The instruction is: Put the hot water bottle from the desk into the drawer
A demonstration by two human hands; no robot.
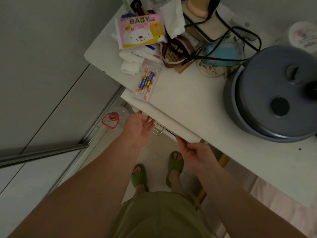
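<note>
White laminate is what both hands meet: the right hand point(193, 152) has its fingertips point(180, 140) curled onto the front edge of the drawer point(171, 124) near its right corner, thumb below, a light pinch and not a full fist. The left hand point(139, 127) is half open, palm turned up, fingers bent under the drawer front beside a thin metal wire handle point(158, 132); whether it really touches the handle I cannot tell. Neither hand carries anything.

The drawer looks only a little out from under the desk point(197, 93), so the step in hand is probably the opening. To do it well, pull with both hands evenly and straight toward the body, so the drawer does not twist on its rails (the blister pack of capsules point(147, 82) with two batteries on it lies just at the desk edge above and could slide off).

The hot water bottle I judge to be the blue soft item point(221, 54) under the black cables point(240, 33), behind the grey lidded pot point(274, 93); this is uncertain. It sits well apart from both hands.
</note>
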